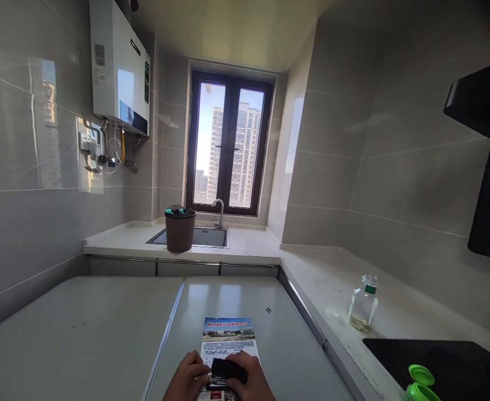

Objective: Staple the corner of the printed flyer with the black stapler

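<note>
Black plastic and bright metal make up what looks like a stapler (225,368), held between two bare hands over the near half of a printed leaflet (229,334). The leaflet lies on a glossy pale counter (287,340), just to the right of a metal seam (166,337). Taking the stapler as the middle of the clock, most of the leaflet's visible face stretches toward twelve, its photo strip and red heading at the far end; whether the stapler rests on the paper or hangs just over it cannot be told. Its long axis seems to run roughly from nine to three, though fingers cover both ends.

Two small grey strips (269,309), probably staples, lie at one o'clock, near the leaflet but apart from it; the right hand (251,374) is the nearer to them. That hand is wrapped over the black body from three o'clock, its fingertips pressed in against the near side. At nine o'clock the left hand (187,375) is curled, thumb and fingertips drawn together in a pinch at the shiny metal end.

Farther off, a glass jar (361,305) stands at two o'clock, a green flip-top lid (421,375) at three, and a brown bucket (180,233) between eleven and twelve.
</note>
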Motion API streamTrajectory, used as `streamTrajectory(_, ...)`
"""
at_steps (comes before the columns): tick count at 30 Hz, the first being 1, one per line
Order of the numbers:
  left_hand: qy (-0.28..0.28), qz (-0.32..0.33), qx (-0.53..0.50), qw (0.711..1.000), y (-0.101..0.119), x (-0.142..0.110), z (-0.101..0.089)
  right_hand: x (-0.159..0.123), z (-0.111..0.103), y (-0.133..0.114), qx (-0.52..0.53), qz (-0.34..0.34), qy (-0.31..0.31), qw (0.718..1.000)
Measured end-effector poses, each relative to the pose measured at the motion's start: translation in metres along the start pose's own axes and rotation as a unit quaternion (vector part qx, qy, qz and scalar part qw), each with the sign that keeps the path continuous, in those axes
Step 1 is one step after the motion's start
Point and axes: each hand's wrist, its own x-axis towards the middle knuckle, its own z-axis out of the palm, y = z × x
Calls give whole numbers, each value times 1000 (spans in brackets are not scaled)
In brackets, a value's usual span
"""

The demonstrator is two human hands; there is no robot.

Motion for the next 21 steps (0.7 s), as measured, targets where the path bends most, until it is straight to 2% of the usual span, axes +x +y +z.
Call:
streamTrajectory(9,23,-25,22,999,2,1,-5,1,0,6,11,-1,-8,1000)
streamTrajectory(16,38,-47,1,998,9,-3,-12,3,2,8,14,-11,-4,1000)
streamTrajectory(21,27,-29,-6,999,11,-9,-14,2,2,4,12,1,-2,1000)
